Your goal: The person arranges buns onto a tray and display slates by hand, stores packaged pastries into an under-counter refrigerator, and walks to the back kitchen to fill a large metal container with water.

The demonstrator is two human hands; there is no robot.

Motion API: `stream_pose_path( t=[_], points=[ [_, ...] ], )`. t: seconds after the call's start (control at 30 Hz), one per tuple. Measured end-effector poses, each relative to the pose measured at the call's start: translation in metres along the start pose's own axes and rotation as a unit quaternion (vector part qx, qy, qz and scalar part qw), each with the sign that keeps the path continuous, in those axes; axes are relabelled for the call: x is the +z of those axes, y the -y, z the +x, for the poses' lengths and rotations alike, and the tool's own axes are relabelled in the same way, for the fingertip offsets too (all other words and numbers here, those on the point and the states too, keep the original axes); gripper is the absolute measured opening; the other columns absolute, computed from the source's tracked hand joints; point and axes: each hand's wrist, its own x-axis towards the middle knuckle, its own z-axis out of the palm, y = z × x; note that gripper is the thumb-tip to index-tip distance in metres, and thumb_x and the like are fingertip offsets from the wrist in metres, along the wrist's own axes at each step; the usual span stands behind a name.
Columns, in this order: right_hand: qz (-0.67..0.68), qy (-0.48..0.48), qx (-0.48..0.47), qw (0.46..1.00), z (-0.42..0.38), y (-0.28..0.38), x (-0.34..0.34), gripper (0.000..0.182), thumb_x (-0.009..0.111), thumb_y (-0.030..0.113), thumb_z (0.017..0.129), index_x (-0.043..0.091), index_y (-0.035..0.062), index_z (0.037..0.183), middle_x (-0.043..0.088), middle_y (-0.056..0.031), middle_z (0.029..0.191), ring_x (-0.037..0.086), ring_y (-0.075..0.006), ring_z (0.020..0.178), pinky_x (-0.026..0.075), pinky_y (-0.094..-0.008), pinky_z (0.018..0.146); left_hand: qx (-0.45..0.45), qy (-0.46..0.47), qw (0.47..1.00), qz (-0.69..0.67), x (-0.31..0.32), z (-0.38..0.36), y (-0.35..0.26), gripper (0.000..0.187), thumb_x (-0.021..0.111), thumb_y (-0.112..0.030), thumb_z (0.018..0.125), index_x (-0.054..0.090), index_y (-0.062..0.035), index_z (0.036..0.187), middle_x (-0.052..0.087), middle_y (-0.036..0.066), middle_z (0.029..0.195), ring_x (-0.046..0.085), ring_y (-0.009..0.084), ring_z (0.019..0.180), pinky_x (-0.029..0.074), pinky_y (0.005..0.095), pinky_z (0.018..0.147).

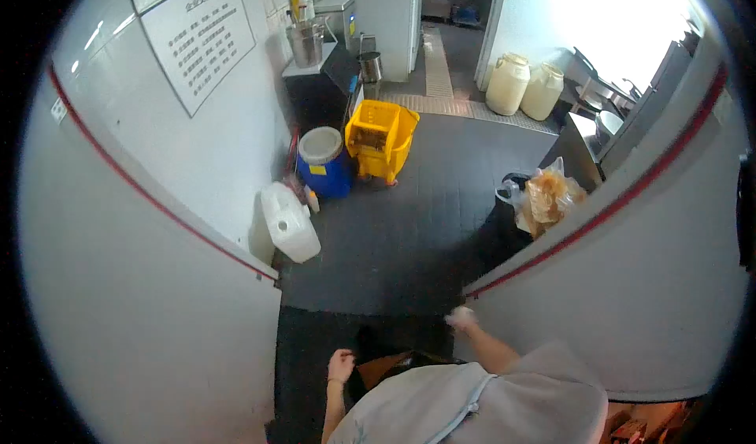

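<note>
My left hand (341, 364) hangs low beside my body, fingers loosely bent, with nothing seen in it. A dark apron with a brown patch (379, 370) shows just to its right, below my light grey garment (425, 404). My right hand (461, 318) is out in front at the right, whitish and smeared by motion. It overlaps the lower end of the right-hand white panel (583, 310), close to its red-striped edge. Its fingers are too blurred to make out.
Beyond the doorway stand a white jug (289, 222), a blue drum (323, 172) and a yellow mop bucket (381, 141) at left. A bin with a plastic bag (547, 200) is at right. Two cream-coloured barrels (508, 84) stand by the far wall. A white panel (150, 286) borders the left.
</note>
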Motion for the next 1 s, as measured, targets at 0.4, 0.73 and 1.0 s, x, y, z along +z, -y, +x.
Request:
stream_pose_path(
  t=[0.4, 0.73, 1.0],
  points=[
    [0.31, -0.055, 0.156, 0.936, 0.088, -0.144, 0.048, 0.034, 0.046, 0.032, 0.081, 0.059, 0.0025, 0.092, 0.057, -0.0196, 0.095, 0.057, -0.0299, 0.084, 0.044, -0.0452, 0.068, 0.035, 0.404, 0.899, 0.169, 0.112, 0.282, -0.206, 0.025, 0.049, -0.015, 0.079, 0.052, -0.0002, 0.098, 0.059, 0.01, 0.082, 0.058, 0.0174, 0.071, 0.047, 0.028, 0.068],
    [0.104, 0.004, 0.242, 0.965, 0.281, -0.153, -0.067, 0.04, 0.038, 0.029, 0.086, 0.062, 0.0049, 0.064, 0.059, -0.0118, 0.058, 0.057, -0.0213, 0.053, 0.046, -0.0363, 0.049, -0.206, 0.109, 0.88, 0.415, 0.089, 0.41, -0.247, 0.03, 0.047, -0.022, 0.076, 0.06, 0.0015, 0.088, 0.058, 0.017, 0.092, 0.056, 0.027, 0.085, 0.044, 0.0365, 0.073],
    [-0.013, -0.125, 0.037, 0.991, 0.389, 0.046, -0.46, 0.02, 0.046, 0.021, 0.076, 0.057, 0.0066, 0.068, 0.059, -0.0107, 0.072, 0.059, -0.0251, 0.068, 0.045, -0.0355, 0.058, -0.03, 0.195, 0.925, 0.324, 0.234, 0.594, -0.375, 0.023, 0.053, -0.024, 0.072, 0.063, -0.0031, 0.076, 0.061, 0.015, 0.071, 0.059, 0.0238, 0.061, 0.046, 0.0345, 0.055]
  ],
)
